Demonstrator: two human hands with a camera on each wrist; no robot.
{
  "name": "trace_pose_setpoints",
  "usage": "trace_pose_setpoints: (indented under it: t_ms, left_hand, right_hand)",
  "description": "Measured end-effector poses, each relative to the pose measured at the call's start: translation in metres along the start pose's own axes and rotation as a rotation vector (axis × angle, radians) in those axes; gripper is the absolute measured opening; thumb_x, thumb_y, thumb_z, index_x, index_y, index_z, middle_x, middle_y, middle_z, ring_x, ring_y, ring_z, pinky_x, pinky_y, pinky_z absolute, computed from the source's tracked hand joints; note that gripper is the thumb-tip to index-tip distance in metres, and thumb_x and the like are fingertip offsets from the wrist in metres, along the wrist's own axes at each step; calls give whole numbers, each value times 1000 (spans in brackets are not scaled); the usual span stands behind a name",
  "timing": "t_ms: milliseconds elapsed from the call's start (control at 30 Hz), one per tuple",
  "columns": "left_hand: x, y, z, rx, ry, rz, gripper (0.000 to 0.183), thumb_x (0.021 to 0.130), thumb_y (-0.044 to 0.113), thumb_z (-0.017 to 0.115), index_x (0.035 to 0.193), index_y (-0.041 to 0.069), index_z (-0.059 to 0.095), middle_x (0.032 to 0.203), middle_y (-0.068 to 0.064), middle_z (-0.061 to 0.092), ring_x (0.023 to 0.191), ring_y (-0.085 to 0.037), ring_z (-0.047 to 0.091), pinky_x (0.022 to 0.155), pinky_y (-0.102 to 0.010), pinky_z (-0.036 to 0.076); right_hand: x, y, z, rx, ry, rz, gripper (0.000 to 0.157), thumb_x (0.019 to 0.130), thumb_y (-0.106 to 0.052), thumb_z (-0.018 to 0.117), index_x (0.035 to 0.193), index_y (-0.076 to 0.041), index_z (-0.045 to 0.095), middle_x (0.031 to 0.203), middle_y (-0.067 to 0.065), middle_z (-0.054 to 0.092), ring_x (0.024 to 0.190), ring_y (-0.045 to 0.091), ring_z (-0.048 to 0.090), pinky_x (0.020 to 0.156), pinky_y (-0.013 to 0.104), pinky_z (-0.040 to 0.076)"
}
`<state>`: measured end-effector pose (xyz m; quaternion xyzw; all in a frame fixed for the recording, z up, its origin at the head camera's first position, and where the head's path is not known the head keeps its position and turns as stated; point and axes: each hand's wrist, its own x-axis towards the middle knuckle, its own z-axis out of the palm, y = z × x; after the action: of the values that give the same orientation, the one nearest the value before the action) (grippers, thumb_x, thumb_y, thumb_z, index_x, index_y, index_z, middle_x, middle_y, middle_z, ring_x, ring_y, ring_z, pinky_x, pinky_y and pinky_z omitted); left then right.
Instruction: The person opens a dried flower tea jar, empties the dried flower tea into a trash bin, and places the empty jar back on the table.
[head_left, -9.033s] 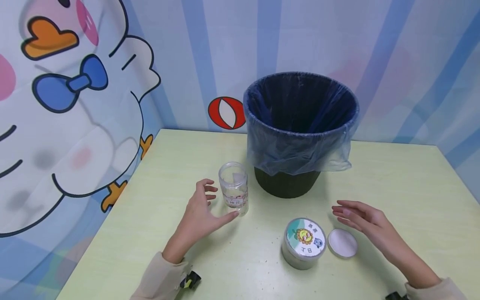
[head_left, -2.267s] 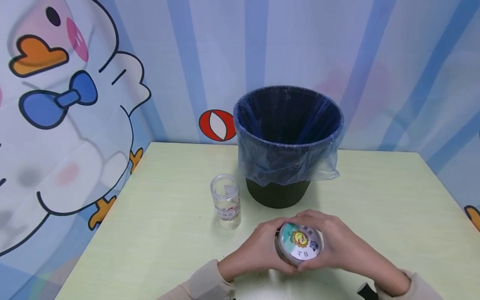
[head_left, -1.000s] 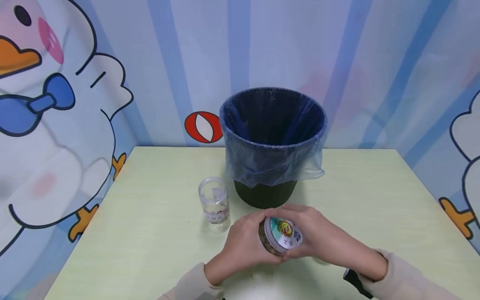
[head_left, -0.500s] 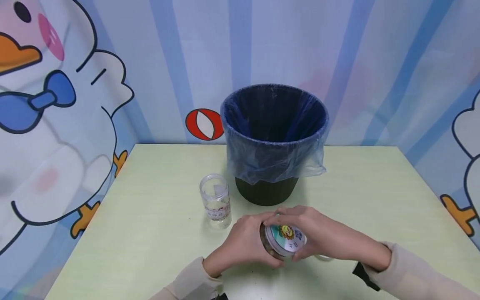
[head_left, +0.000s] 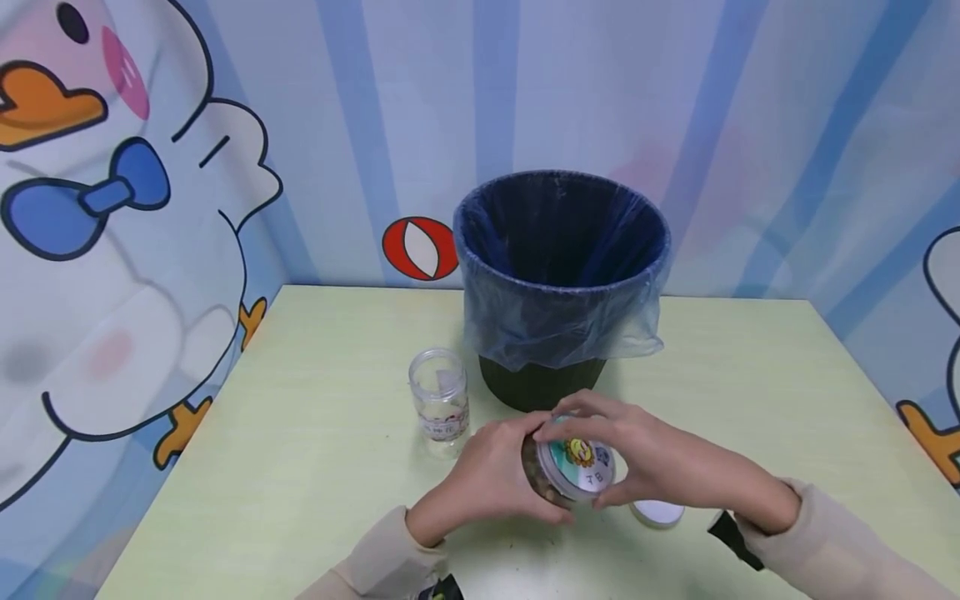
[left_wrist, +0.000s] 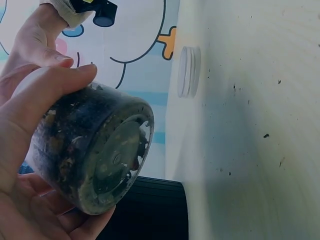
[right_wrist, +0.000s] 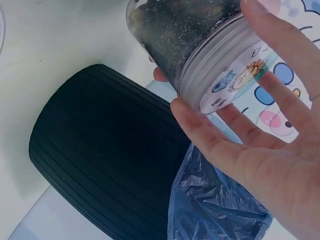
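Note:
My left hand [head_left: 495,479] grips the body of a clear jar with dark, crumbly contents [left_wrist: 75,140], its thumb and fingers curled round the side. The jar is tilted over the table, its base showing in the left wrist view. Its lid [head_left: 579,457] has a sunflower picture and faces right, towards my right hand [head_left: 652,454]. That hand holds the lid by its edge, fingers at the far side and thumb at the near side. The lid sits on the jar. To the left stands a clear jar with a floral label [head_left: 440,400], its top uncovered.
A black bin [head_left: 540,379] with a blue plastic liner [head_left: 562,325] stands behind the hands. A round white lid [head_left: 657,513] lies on the table under the right hand. Small dark specks dot the table [left_wrist: 265,135]. A patterned cloth wall rises behind.
Nine seconds ago the hands were apart and the jar stood on the table. Both hands have since taken hold, lifted and tilted it. Lately the right fingers have shifted on its lid.

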<state>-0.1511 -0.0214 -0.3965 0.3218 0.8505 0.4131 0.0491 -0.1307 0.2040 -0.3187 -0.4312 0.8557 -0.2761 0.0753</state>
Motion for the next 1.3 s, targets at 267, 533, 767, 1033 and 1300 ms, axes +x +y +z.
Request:
trace_pose_setpoints:
  t_ms: [267, 533, 767, 1033, 1300]
  left_hand:
    - [2, 3, -5, -9, -14, -16, 89, 58, 46, 95, 136, 21, 59, 114, 12, 66, 98, -2, 60, 84, -26, 51]
    - [3, 7, -9, -17, -28, -19, 91, 59, 46, 95, 138, 18, 57, 117, 11, 65, 101, -3, 60, 88, -26, 51]
    - [2, 10, -11, -18, 3, -28, 90, 60, 41, 96, 138, 18, 57, 118, 8, 65, 102, -5, 59, 88, -26, 51]
    - [1, 16, -13, -2, 55, -1, 94, 61, 36, 96, 142, 18, 52, 127, 5, 61, 108, -10, 58, 92, -31, 50]
    - [1, 19, -15, 20, 63, 4, 95, 61, 38, 95, 143, 18, 52, 131, 4, 60, 111, -10, 57, 94, -32, 50]
  right_hand:
    - [1, 2, -8, 0, -8, -101, 81, 72, -10, 91, 141, -26, 52, 141, 0, 45, 127, 21, 46, 91, 39, 53]
    - [2, -2, -13, -18, -19, -125, 84, 72, -7, 90, 143, -27, 51, 143, 0, 44, 130, 22, 44, 92, 40, 53]
    - [3, -14, -9, -94, 62, -19, 69, 84, -36, 80, 145, -24, 49, 143, 3, 42, 125, 20, 47, 90, 38, 53]
    - [4, -33, 3, -158, 157, 331, 81, 88, -64, 59, 146, -8, 49, 120, 7, 46, 98, 17, 53, 75, 32, 52]
    - [9, -35, 2, -120, 212, 331, 75, 84, -55, 74, 136, -4, 56, 107, 3, 48, 84, 11, 55, 67, 26, 52]
